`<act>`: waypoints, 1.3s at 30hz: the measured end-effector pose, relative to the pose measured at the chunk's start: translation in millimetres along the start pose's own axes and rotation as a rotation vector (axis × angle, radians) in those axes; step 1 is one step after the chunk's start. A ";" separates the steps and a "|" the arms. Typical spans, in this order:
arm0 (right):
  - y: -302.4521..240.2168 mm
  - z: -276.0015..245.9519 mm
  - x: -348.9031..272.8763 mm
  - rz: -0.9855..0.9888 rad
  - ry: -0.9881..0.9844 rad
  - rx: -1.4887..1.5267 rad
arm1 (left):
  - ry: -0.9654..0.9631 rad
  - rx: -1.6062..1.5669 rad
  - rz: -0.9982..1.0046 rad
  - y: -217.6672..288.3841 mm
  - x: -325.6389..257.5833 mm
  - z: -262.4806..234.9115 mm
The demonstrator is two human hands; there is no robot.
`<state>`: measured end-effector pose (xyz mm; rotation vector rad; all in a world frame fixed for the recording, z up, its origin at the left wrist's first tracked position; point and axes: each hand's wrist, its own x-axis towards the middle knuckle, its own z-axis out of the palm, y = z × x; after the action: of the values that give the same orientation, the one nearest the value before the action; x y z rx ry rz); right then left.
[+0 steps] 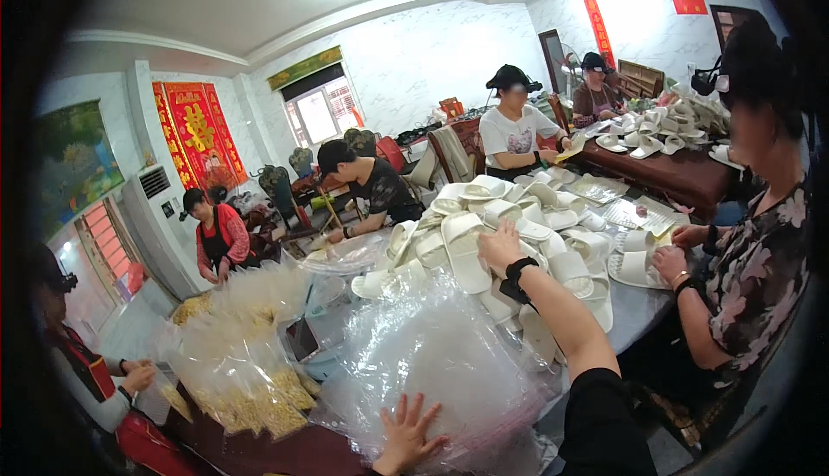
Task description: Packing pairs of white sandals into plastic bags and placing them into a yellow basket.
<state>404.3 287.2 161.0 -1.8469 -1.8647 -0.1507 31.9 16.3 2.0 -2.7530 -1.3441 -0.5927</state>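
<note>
My left hand lies with fingers spread on a stack of clear plastic bags near the table's front edge. My right hand reaches across to a heap of cream-white slippers. Its fingers are closed at the edge of one slipper, which stands tilted with its sole facing me. Part of the grip is hidden behind the back of the hand. The heap's slippers lie at mixed angles, some overlapping the bags' far edge.
Left of the bags stand clear bags filled with small yellow pieces. A co-worker on the right handles a slipper. Other people work around the tables. A second slipper pile covers a brown table at the back right.
</note>
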 end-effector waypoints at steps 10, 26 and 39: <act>-6.5 -9.3 32.4 0.246 -0.280 -0.054 | -0.216 -0.075 -0.107 1.1 1.2 -7.5; 76.7 14.4 16.2 -0.388 0.314 0.963 | -0.105 0.249 -0.095 22.3 1.5 -43.6; 28.9 -97.6 -173.5 -0.202 -0.050 0.947 | 0.119 -0.140 0.025 24.0 5.4 -63.7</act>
<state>449.6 91.2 164.2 -1.0122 -1.6945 0.6140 32.4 -6.3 66.4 -2.7841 -1.2880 -0.8660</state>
